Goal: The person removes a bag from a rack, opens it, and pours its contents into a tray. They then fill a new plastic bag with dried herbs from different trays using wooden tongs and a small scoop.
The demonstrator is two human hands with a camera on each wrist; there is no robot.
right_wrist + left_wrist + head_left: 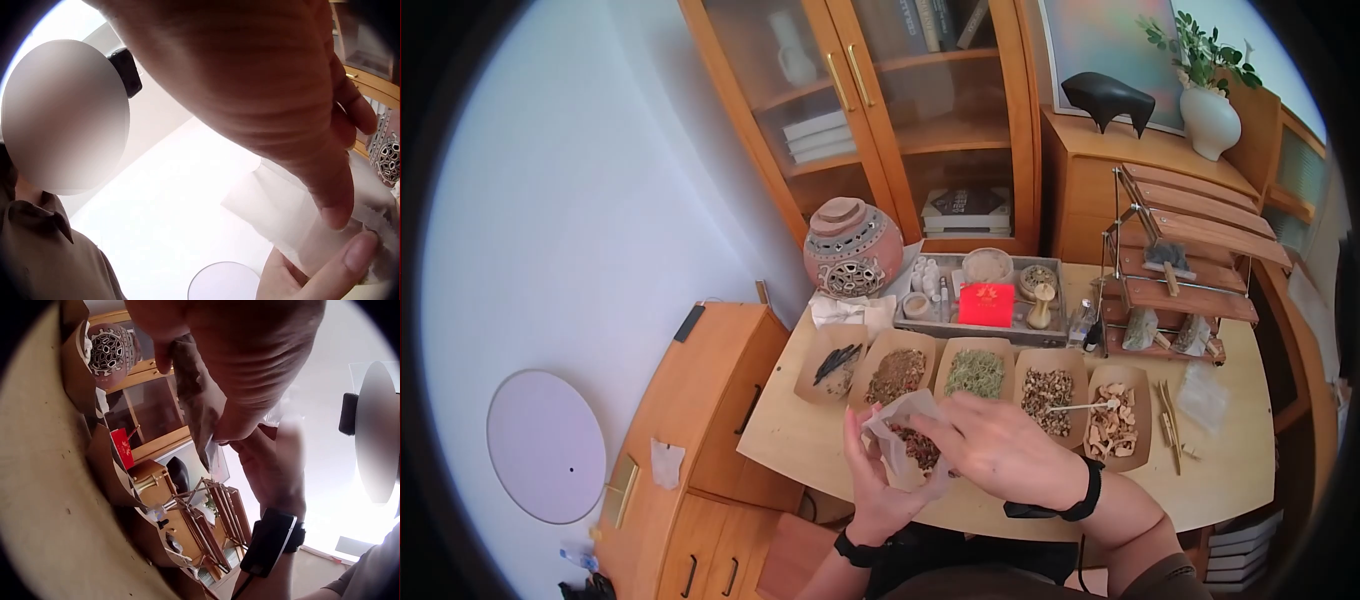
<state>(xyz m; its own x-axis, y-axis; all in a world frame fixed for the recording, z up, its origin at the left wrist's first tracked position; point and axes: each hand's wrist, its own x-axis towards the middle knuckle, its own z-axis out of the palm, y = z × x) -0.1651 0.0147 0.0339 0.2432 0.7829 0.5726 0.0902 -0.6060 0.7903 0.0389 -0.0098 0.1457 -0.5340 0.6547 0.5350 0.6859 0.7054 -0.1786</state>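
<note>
In the head view my left hand (883, 490) holds a small translucent white bag (897, 458) from its left side, thumb and fingers around it. Reddish-brown dried herb pieces (922, 452) show inside its open mouth. My right hand (1010, 450) comes over from the right and pinches the bag's rim. Up close in the right wrist view, the right thumb (337, 209) lies against the bag (281, 212), with the left thumb (356, 256) just below it. From the left wrist, the bag (194, 394) hangs between my fingers above the table.
Paper trays of dried herbs, among them a green-filled one (975, 375) and one with pale slices (1114, 425), line the table. Behind them stand a grey tray (940, 325) with a red card (986, 305), a patterned pot (853, 245) and a wooden rack (1180, 290). Bamboo tweezers (1168, 427) lie right.
</note>
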